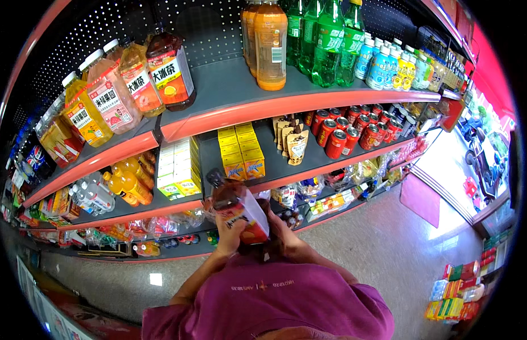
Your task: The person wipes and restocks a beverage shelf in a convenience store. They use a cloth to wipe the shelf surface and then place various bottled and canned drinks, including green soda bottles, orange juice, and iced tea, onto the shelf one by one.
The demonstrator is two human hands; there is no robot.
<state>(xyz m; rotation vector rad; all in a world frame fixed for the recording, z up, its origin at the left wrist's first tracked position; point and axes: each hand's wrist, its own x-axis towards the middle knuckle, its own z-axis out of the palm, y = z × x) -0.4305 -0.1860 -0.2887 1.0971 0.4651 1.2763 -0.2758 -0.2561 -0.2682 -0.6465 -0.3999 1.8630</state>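
A large dark-brown iced tea bottle [242, 208] with a black cap is held tilted in front of my chest. My left hand [228, 236] grips its left side, thumb across the printed label. On the right side of the bottle, my right hand [285, 236] is closed around its edge, fingers partly hidden. A dark shape below the bottle, between my hands, is too hidden to identify. On the upper shelf [221, 85] ahead stands a similar dark tea bottle [170, 70], beside a lighter tea bottle [140, 80].
Orange drink bottles [270, 46], green soda bottles [329, 42] and small blue bottles [379, 63] share the upper shelf. Yellow cartons [242, 151], pouches [296, 144] and red cans [336, 142] stand below. Stacked goods [452, 293] sit on the floor right; a doorway [454, 170] lies beyond.
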